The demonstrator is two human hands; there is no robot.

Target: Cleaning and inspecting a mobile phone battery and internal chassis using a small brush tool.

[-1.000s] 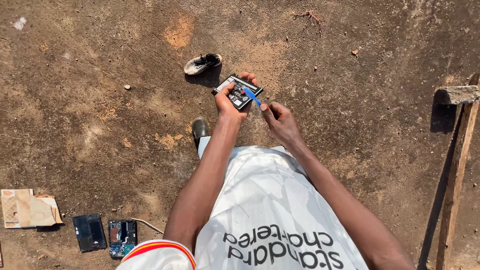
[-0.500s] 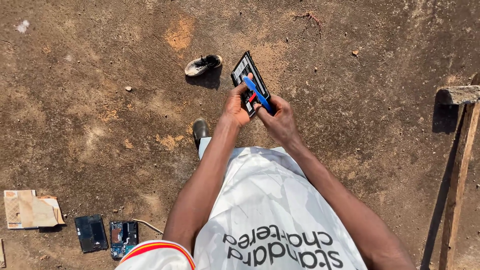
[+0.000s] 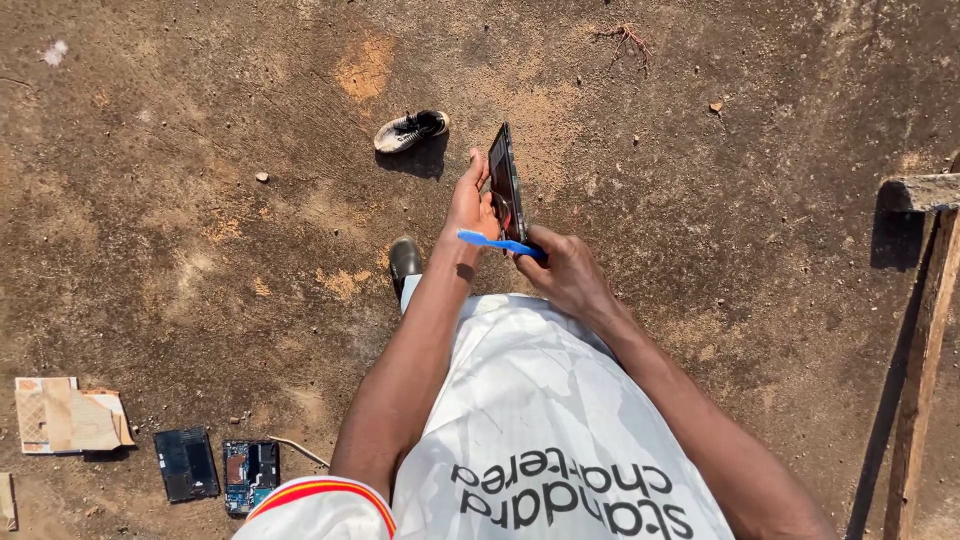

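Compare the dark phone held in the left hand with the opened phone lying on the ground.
The dark phone is held up on edge in the left hand; the opened phone lies flat on the dirt ground. The held one shows a dark face, the lying one exposed blue and orange innards. Both are slim rectangles.

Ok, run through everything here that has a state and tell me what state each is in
Phone: tilted on edge, held in left hand.
Blue tool: gripped by right hand, tip at the phone's lower edge.
Second phone: lying flat, back off, insides showing.
Dark panel: lying flat beside it.
Shoe: lying on its side.
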